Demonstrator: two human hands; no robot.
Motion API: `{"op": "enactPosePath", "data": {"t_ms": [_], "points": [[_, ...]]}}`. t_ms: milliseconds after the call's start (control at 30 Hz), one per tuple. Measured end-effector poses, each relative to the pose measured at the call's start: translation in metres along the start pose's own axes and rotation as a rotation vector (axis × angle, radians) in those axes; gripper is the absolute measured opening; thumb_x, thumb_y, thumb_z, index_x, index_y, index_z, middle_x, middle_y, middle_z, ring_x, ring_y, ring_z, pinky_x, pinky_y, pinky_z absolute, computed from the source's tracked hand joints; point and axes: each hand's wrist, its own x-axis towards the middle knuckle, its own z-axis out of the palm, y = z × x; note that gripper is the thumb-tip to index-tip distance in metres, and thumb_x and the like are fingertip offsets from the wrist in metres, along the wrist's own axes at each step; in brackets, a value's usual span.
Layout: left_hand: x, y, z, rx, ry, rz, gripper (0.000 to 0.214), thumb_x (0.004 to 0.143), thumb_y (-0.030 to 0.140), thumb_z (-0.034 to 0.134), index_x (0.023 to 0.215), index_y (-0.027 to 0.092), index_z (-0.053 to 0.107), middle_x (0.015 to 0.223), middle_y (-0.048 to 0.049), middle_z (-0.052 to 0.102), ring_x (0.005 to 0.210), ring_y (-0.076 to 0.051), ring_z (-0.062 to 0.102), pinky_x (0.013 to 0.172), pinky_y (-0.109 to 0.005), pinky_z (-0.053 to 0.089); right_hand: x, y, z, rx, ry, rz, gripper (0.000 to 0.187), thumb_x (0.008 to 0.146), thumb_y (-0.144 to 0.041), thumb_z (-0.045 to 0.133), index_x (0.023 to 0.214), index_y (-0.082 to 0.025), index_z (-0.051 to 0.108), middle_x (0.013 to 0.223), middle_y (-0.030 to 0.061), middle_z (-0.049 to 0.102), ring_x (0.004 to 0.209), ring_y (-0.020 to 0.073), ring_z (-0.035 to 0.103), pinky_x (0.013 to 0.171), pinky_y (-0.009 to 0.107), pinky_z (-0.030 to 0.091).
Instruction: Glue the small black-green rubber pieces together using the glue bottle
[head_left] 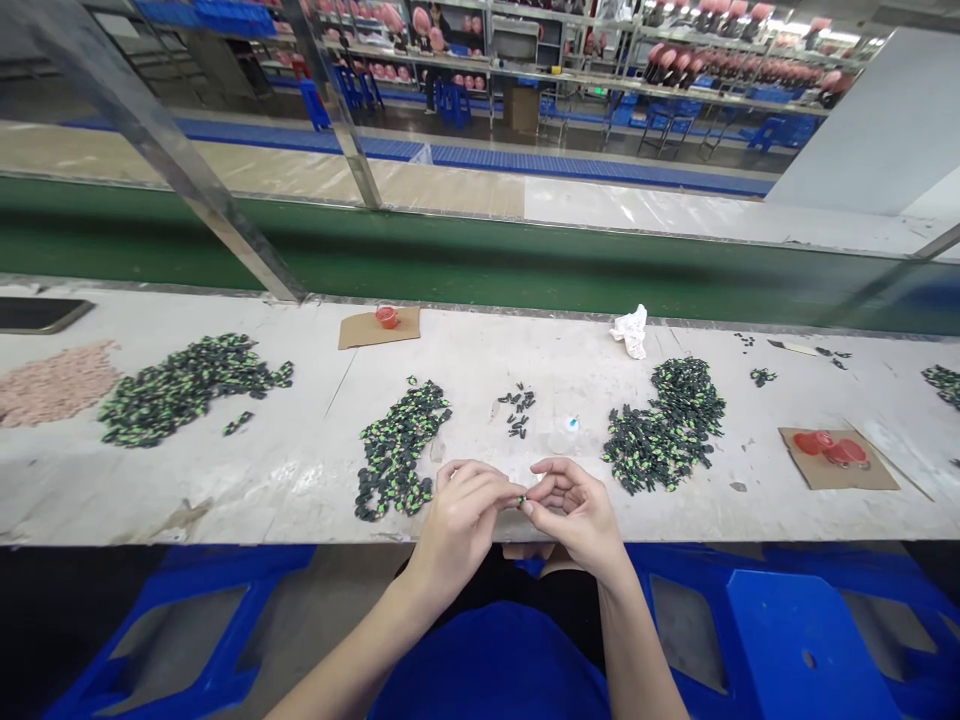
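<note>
At the table's front edge my left hand (466, 508) and my right hand (576, 515) meet, both closed in a pinch at the fingertips. Between them is a small black-and-green piece (521, 499), mostly covered by the fingers. A pile of similar black-and-green pieces (401, 445) lies to the left of my left hand. To the right of my right hand sits a larger pile of such pieces (664, 430). Several loose dark pieces (517, 400) are scattered beyond my hands, beside a small clear container with a blue tip (568, 430).
Red cups (844, 452) rest on cardboard at the right; another red cup (386, 317) is at the back. Crumpled white tissue (631, 330) lies near the green divider (480, 265). More dark pieces (191, 390) and pink pieces (56, 383) lie left. Blue stools (810, 640) stand below.
</note>
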Motion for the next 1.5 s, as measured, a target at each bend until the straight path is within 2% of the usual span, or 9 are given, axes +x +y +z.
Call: {"op": "enactPosePath", "data": {"t_ms": [233, 500, 933, 1033, 1200, 1267, 1400, 1433, 1500], "points": [[-0.007, -0.008, 0.008, 0.008, 0.0, -0.057, 0.022, 0.091, 0.01, 0.048, 0.09, 0.022, 0.066, 0.078, 0.0013, 0.073, 0.075, -0.016, 0.063, 0.078, -0.035, 0.036, 0.002, 0.015, 0.005, 0.034, 0.041, 0.035, 0.035, 0.059, -0.026, 0.081, 0.086, -0.02, 0.059, 0.065, -0.0038, 0.062, 0.062, 0.0103, 0.063, 0.063, 0.022, 0.054], [-0.006, -0.019, 0.007, -0.106, -0.052, -0.193, 0.021, 0.091, 0.017, 0.05, 0.092, 0.025, 0.07, 0.082, -0.0006, 0.074, 0.08, -0.018, 0.064, 0.08, -0.037, 0.04, -0.004, 0.011, 0.009, -0.058, 0.104, -0.04, 0.039, 0.065, -0.026, 0.075, 0.101, -0.021, 0.06, 0.077, 0.0009, 0.068, 0.073, 0.0146, 0.067, 0.072, 0.027, 0.057], [-0.003, -0.017, -0.003, -0.047, -0.005, -0.074, 0.026, 0.09, 0.012, 0.048, 0.092, 0.025, 0.071, 0.077, -0.0008, 0.072, 0.082, -0.019, 0.063, 0.077, -0.037, 0.043, -0.002, 0.008, 0.019, -0.136, 0.174, -0.106, 0.028, 0.065, -0.021, 0.071, 0.088, -0.022, 0.056, 0.066, -0.0018, 0.067, 0.064, 0.0149, 0.067, 0.068, 0.029, 0.058], [-0.004, -0.015, -0.001, -0.09, -0.025, -0.087, 0.025, 0.089, 0.013, 0.049, 0.093, 0.024, 0.072, 0.079, -0.0035, 0.072, 0.083, -0.02, 0.063, 0.077, -0.036, 0.047, -0.003, 0.009, 0.015, -0.183, 0.139, -0.117, 0.025, 0.066, -0.021, 0.071, 0.087, -0.021, 0.058, 0.067, -0.001, 0.066, 0.065, 0.0154, 0.067, 0.067, 0.028, 0.058], [-0.006, -0.028, 0.008, -0.076, -0.189, -0.104, 0.028, 0.087, 0.016, 0.053, 0.106, 0.029, 0.069, 0.09, -0.0037, 0.074, 0.098, -0.023, 0.063, 0.088, -0.04, 0.046, -0.012, 0.006, -0.011, -0.399, 0.112, -0.205, 0.008, 0.071, -0.025, 0.069, 0.077, -0.02, 0.066, 0.075, 0.0037, 0.069, 0.067, 0.0164, 0.066, 0.065, 0.029, 0.057], [-0.004, -0.045, 0.008, 0.03, -0.14, -0.144, 0.029, 0.087, 0.02, 0.053, 0.11, 0.029, 0.067, 0.096, -0.0044, 0.074, 0.099, -0.024, 0.062, 0.09, -0.044, 0.044, -0.014, 0.004, -0.03, -0.466, 0.247, -0.241, 0.012, 0.073, -0.031, 0.069, 0.077, -0.02, 0.068, 0.076, 0.0053, 0.069, 0.065, 0.0177, 0.065, 0.064, 0.031, 0.057], [0.01, -0.087, -0.001, 0.323, 0.118, -0.255, 0.021, 0.087, 0.023, 0.051, 0.099, 0.025, 0.068, 0.095, -0.0089, 0.073, 0.097, -0.029, 0.06, 0.086, -0.048, 0.04, -0.009, 0.001, -0.068, -0.61, 0.749, -0.279, 0.035, 0.078, -0.048, 0.063, 0.092, -0.017, 0.068, 0.087, 0.0116, 0.071, 0.076, 0.0238, 0.066, 0.074, 0.042, 0.055], [0.015, -0.095, -0.002, 0.382, 0.142, -0.263, 0.02, 0.086, 0.022, 0.052, 0.095, 0.024, 0.069, 0.094, -0.0099, 0.072, 0.096, -0.03, 0.059, 0.084, -0.048, 0.039, -0.006, 0.001, -0.074, -0.677, 0.815, -0.298, 0.041, 0.08, -0.051, 0.06, 0.097, -0.015, 0.068, 0.095, 0.0145, 0.07, 0.086, 0.027, 0.065, 0.081, 0.046, 0.053], [0.024, -0.108, -0.004, 0.466, 0.128, -0.258, 0.017, 0.083, 0.019, 0.053, 0.087, 0.023, 0.069, 0.09, -0.0108, 0.072, 0.093, -0.031, 0.058, 0.081, -0.048, 0.039, 0.003, 0.003, -0.078, -0.831, 0.82, -0.355, 0.054, 0.081, -0.058, 0.056, 0.109, -0.013, 0.065, 0.116, 0.0189, 0.064, 0.111, 0.0337, 0.056, 0.096, 0.054, 0.043]]}}
